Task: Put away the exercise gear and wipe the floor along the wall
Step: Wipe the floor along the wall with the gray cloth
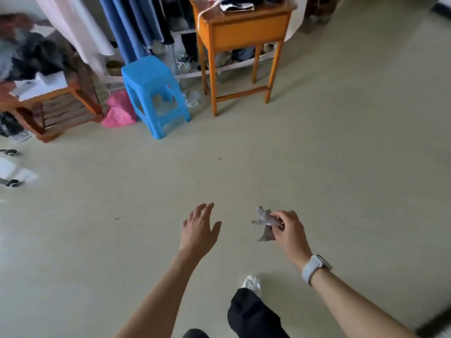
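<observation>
My right hand (289, 230) pinches a small crumpled grey cloth (264, 224) above the pale green floor (341, 154), fingers curled round it. A white watch band sits on that wrist. My left hand (199, 230) hovers beside it, about a hand's width to the left, fingers straight and spread, holding nothing. My dark trouser leg and a white shoe (251, 282) show below the hands.
A blue plastic stool (153, 93) stands ahead on the left, an orange wooden table (241, 32) to its right, a low wooden rack (53, 106) and a pink bag (119, 111) further left. Clothes hang behind. White wheeled items (12, 174) lie at the left edge.
</observation>
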Motion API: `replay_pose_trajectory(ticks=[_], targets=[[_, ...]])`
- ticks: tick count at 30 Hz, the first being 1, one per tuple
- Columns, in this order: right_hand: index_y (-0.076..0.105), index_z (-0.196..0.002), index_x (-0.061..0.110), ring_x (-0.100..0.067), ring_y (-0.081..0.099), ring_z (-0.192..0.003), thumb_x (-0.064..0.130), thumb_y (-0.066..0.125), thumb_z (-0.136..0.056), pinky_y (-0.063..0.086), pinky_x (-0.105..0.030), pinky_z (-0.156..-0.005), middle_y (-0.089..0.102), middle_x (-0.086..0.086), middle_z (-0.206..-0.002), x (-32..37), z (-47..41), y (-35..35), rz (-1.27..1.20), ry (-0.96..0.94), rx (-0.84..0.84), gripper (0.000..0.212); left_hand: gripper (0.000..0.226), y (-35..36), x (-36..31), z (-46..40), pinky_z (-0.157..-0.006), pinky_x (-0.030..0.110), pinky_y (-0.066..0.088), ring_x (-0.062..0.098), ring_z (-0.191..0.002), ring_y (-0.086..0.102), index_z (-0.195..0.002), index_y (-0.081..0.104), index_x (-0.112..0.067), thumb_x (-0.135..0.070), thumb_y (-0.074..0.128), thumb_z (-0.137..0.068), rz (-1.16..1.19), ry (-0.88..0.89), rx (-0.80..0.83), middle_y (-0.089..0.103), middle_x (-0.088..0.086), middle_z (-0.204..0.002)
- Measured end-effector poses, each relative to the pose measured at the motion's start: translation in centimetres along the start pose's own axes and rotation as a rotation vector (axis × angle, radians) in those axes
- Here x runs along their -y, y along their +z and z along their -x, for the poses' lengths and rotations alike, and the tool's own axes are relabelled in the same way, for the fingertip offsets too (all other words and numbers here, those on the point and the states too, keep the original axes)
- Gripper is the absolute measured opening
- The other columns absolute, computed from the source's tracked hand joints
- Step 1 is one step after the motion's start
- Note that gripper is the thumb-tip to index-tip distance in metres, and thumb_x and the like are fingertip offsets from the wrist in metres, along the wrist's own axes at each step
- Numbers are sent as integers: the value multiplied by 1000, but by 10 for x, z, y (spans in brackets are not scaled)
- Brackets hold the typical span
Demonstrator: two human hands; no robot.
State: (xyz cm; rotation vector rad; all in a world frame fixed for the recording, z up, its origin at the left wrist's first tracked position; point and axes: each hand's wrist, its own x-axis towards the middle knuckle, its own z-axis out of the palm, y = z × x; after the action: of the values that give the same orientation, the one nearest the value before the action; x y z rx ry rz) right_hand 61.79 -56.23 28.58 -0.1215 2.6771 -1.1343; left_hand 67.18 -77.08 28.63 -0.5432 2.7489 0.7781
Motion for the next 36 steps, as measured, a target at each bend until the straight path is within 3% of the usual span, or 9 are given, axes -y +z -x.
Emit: replay_pose_trajectory(ticks=[3, 7, 11, 16, 18, 21, 24, 30, 36], targets=[[67, -90, 4, -1, 53, -75, -8, 53, -82, 33, 7, -65, 54, -12, -98, -31, -42, -53, -27, 76, -107, 20, 49, 17, -81, -53, -106, 34, 28, 21, -131, 37, -140, 34, -19, -32, 45, -94, -7, 127, 42, 36, 0, -144], [65, -87, 2, -6, 55, -60, -14, 45, -83, 33, 7, -58, 48, 3, -87, -60, -89, -112, -52, 159, -159, 26, 47, 30, -167, -115, -106, 37, 34, 24, -128, 40, -138, 37, -16, -27, 48, -93, 52, 195, 107, 39, 4, -142], [67, -89, 11, -12, 53, -86, -8, 48, -79, 33, 4, -74, 59, -4, -93, -100, -154, -148, -43, 243, -238, 28, 46, 41, -240, -193, -104, 37, 33, 25, -127, 40, -136, 40, -16, -27, 49, -92, 12, 267, 124, 40, 5, -141], [68, -88, 7, -9, 51, -82, -11, 51, -79, 33, 4, -73, 49, 15, -80, -134, -278, -204, -73, 263, -306, 26, 43, 64, -323, -320, -104, 35, 30, 23, -129, 37, -133, 44, -17, -32, 47, -93, -53, 314, 154, 40, 2, -141], [69, -86, 7, 2, 51, -79, -12, 49, -78, 33, 5, -71, 53, 11, -82, -147, -340, -234, -74, 276, -319, 29, 42, 69, -361, -377, -106, 35, 30, 21, -130, 36, -133, 45, -17, -32, 45, -94, -97, 353, 181, 41, 1, -140], [69, -82, 16, 3, 59, -85, -10, 48, -76, 37, 3, -70, 64, 0, -91, -166, -423, -284, -69, 298, -314, 34, 41, 69, -427, -454, -109, 33, 24, 18, -132, 34, -134, 43, -20, -34, 41, -95, -245, 451, 193, 41, -2, -141], [68, -88, 10, 19, 48, -81, -8, 52, -78, 31, 6, -72, 56, -7, -95, -184, -482, -344, -53, 350, -391, 26, 42, 74, -508, -522, -111, 33, 20, 17, -134, 30, -135, 41, -22, -35, 39, -95, -379, 583, 206, 39, -4, -143], [63, -102, 5, -20, 59, -89, 0, 48, -88, 38, -14, -75, 50, -7, -112, -263, -561, -464, -8, 490, -473, 22, 43, 135, -693, -613, -112, 33, 18, 15, -136, 27, -137, 37, -25, -37, 35, -96, -514, 838, 286, 34, -5, -145], [64, -101, 2, -31, 61, -93, 0, 48, -88, 45, -27, -78, 53, -13, -115, -394, -646, -591, -9, 596, -544, 21, 41, 229, -886, -680, -111, 33, 19, 14, -134, 31, -136, 39, -25, -36, 36, -96, -504, 906, 347, 38, -6, -143]])
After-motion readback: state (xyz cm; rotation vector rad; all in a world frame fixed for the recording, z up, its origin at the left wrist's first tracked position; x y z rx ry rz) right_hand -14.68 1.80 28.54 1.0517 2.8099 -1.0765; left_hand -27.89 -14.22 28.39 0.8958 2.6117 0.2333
